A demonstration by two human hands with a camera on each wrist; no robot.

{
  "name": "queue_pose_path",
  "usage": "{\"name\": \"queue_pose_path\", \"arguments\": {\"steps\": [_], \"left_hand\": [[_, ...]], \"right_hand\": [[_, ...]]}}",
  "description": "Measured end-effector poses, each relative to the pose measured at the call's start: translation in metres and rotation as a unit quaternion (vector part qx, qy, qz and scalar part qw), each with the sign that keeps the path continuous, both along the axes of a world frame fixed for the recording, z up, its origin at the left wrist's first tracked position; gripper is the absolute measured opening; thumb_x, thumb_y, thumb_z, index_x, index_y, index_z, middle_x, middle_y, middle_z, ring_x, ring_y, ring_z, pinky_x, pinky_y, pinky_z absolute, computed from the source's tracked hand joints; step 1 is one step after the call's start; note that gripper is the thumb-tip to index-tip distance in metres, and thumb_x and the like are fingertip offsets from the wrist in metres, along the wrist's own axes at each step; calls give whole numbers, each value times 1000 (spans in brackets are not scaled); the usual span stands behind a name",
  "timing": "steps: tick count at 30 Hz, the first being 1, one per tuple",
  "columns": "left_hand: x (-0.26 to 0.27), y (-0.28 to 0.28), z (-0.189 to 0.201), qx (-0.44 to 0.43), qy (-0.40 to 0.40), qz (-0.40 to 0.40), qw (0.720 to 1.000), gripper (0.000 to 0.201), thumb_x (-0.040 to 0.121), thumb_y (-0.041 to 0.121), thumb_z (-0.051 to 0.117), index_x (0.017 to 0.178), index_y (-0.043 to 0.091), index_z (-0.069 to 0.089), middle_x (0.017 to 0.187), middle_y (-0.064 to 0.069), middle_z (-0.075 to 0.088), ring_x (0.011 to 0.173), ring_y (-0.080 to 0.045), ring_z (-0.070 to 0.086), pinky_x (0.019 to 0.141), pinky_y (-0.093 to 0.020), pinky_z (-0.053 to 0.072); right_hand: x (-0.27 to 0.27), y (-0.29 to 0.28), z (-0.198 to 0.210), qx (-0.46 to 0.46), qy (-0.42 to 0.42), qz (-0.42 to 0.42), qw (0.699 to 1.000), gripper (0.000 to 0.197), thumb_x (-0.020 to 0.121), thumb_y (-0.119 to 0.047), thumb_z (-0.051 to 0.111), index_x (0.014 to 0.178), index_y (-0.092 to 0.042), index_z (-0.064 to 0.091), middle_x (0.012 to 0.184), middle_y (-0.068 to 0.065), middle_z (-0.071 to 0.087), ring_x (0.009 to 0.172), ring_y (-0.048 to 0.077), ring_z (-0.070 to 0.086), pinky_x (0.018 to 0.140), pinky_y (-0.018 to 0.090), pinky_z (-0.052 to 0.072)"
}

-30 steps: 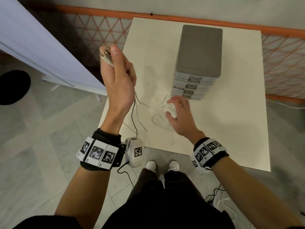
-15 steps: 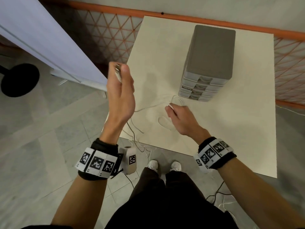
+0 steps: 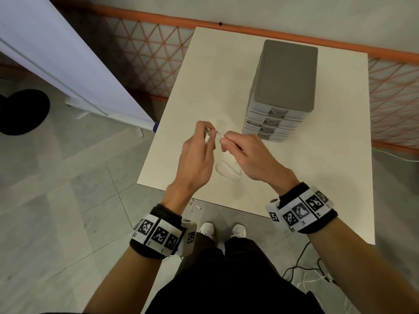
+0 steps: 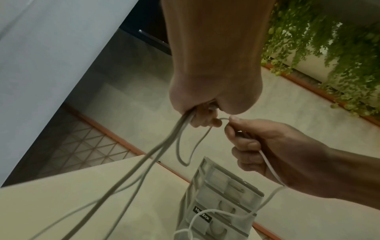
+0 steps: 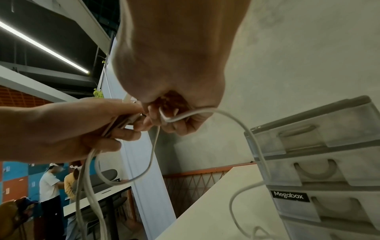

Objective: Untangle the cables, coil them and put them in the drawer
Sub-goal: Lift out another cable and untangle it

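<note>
Above the cream table (image 3: 317,177), both hands meet just in front of the grey drawer unit (image 3: 283,87). My left hand (image 3: 199,150) grips a bundle of grey cable strands (image 4: 164,146) with a plug end (image 3: 207,132) sticking out at the top. My right hand (image 3: 247,152) pinches a thin white cable (image 5: 226,116) close to the left fingers. That white cable runs down to a loose loop (image 3: 227,171) lying on the table under the hands. The grey strands hang from the left fist (image 5: 61,129) toward the table edge. All drawers (image 5: 320,165) look closed.
An orange mesh barrier (image 3: 147,57) runs behind and beside the table. A white panel (image 3: 56,60) stands to the left on the tiled floor. Loose cords (image 3: 306,275) lie on the floor by my feet. Two people stand far off in the right wrist view (image 5: 51,186).
My left hand has come down from its raised position off the table's left side to meet the right hand. The right hand has lifted off the tabletop with the white cable.
</note>
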State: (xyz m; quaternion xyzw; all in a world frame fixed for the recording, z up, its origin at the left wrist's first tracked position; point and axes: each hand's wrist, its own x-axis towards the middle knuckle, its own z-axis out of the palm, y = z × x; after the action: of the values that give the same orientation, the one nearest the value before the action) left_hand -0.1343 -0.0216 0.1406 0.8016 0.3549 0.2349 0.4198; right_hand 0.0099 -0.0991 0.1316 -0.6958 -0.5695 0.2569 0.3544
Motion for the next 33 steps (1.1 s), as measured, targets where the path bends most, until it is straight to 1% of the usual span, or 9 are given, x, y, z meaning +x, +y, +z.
{"name": "queue_pose_path", "arguments": {"steps": [3,5,9,14,18,22,26,30,33], "left_hand": [[-3,1,2,-23,10,-39,999,26,109,28,35,127,18,51,71,4,56,60,-11,51,59,-24,43],[-6,4,4,-44,-2,-64,997,22,108,27,39,112,15,58,68,2,55,57,-11,47,56,-20,39],[-16,12,11,-35,-32,-48,998,21,108,28,42,89,21,50,70,-21,52,59,-32,43,56,-35,40],[-39,27,16,-49,-111,56,991,22,106,31,40,84,29,47,68,12,46,61,-9,42,55,-23,35],[-50,26,19,-87,-168,106,976,26,104,33,39,80,25,42,63,15,38,55,-7,32,49,-16,28],[-57,19,25,-96,-191,129,968,28,106,29,38,79,24,41,63,14,36,53,-4,31,46,-15,27],[-60,17,41,-121,-238,175,948,34,110,22,36,76,27,39,60,12,31,51,-4,25,44,-17,23],[-63,25,49,-96,-263,165,946,28,109,21,36,81,27,42,60,16,35,51,-3,27,44,-18,23],[-61,30,32,-26,-162,153,974,22,106,27,39,85,28,45,67,11,41,57,-10,35,49,-28,31]], "right_hand": [[2,0,2,-4,20,15,1000,30,103,-24,50,82,-12,67,50,-13,48,48,13,42,53,21,29],[5,0,4,-1,34,21,999,29,101,-28,54,81,-13,69,50,-2,43,48,12,37,53,24,29],[9,-4,4,6,64,15,998,37,97,-36,61,73,-7,64,56,12,49,52,23,42,54,28,33],[18,-13,-26,-5,15,29,999,33,103,-35,48,83,-13,62,69,-1,61,65,19,55,67,33,42],[22,-14,-58,-48,-92,27,994,24,106,-30,41,94,-21,60,90,-12,57,88,12,45,87,42,40],[30,-11,-74,-32,-138,5,990,32,105,-33,35,100,-16,62,103,-4,58,98,20,43,88,42,42],[43,-10,-90,-70,-193,-26,978,21,103,-20,48,103,-14,68,121,2,58,113,27,43,98,43,40],[51,-12,-82,-109,-110,-40,987,26,105,-21,44,110,-11,67,112,7,66,103,27,58,92,43,47],[47,-8,-55,-37,-62,-64,995,25,101,-4,46,114,-3,68,104,9,70,90,17,60,84,32,48]]}}
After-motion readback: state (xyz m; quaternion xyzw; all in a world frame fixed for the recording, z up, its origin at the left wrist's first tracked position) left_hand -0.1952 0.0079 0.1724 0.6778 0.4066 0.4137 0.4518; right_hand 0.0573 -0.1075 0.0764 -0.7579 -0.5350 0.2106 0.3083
